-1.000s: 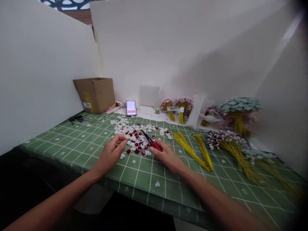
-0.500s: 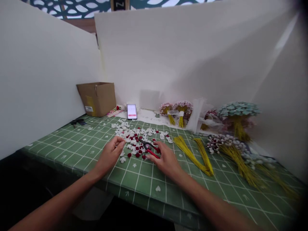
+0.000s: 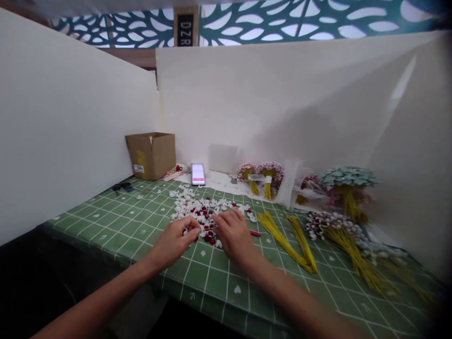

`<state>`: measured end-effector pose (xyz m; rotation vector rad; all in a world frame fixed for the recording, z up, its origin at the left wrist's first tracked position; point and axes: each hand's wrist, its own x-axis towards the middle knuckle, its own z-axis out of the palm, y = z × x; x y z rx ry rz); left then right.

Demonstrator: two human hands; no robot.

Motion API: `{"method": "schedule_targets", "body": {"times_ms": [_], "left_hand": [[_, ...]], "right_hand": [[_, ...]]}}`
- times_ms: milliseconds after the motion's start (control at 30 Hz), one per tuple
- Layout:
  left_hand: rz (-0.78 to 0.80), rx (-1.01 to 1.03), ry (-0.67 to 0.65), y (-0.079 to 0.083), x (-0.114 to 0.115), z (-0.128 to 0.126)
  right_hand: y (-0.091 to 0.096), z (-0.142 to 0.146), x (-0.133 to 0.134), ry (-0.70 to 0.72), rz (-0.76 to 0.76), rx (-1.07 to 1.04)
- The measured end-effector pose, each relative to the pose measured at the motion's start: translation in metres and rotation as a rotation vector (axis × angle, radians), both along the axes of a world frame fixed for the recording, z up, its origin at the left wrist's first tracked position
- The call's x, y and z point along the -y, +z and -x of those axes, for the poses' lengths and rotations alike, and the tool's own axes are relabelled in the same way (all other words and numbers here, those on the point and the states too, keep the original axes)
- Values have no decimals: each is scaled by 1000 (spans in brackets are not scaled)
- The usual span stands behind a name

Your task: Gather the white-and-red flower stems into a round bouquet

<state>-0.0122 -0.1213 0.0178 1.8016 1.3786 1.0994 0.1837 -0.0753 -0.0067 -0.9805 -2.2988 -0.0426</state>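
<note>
My left hand [image 3: 180,238] is closed in a pinch, thumb against forefinger, over the near left side of a pile of white flower pieces [image 3: 185,194] and dark red ones [image 3: 207,238]. A short piece of thin yellow stem [image 3: 209,229] runs from its fingertips towards my right hand [image 3: 233,233]. The fingers of that right hand are bent together over the pile, and whatever lies under them is hidden. Beside it, a red handle [image 3: 254,233] of the pliers rests on the cloth; the rest is covered by the hand.
Bundled yellow stems [image 3: 287,240] lie folded to the right. Beyond them are tied flower bunches [image 3: 349,176] and a flower-headed bundle [image 3: 332,223]. A phone [image 3: 198,174] stands at the back, near a cardboard box [image 3: 155,157]. White panels [image 3: 275,103] enclose the green checked tablecloth [image 3: 116,223].
My right hand has let go of the red-handled pliers, which now lie beside it, and has moved over the pile towards my left hand. The view has tilted upward.
</note>
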Motion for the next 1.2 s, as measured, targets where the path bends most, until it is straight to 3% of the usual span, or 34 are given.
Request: {"method": "schedule_targets", "body": {"times_ms": [200,300,533,700,967,1067,1200], "left_hand": [[172,381,-60,5,-4,11],[177,437,-97,3,-9,16],[229,573,69,-9,-15,7],[220,539,143,-14,-18,9],[30,324,343,-14,-24,20],[40,450,295,-12,-27,25],[150,678,62,-7,-27,27]], "right_hand": [[12,12,-5,106,202,-1],[15,9,-5,164,235,5],[-7,8,7,94,167,100],[-17,4,6,43,141,128],[-17,2,9,80,239,57],[-14,0,6,98,308,-36],[-9,-2,3,206,434,-181]]}}
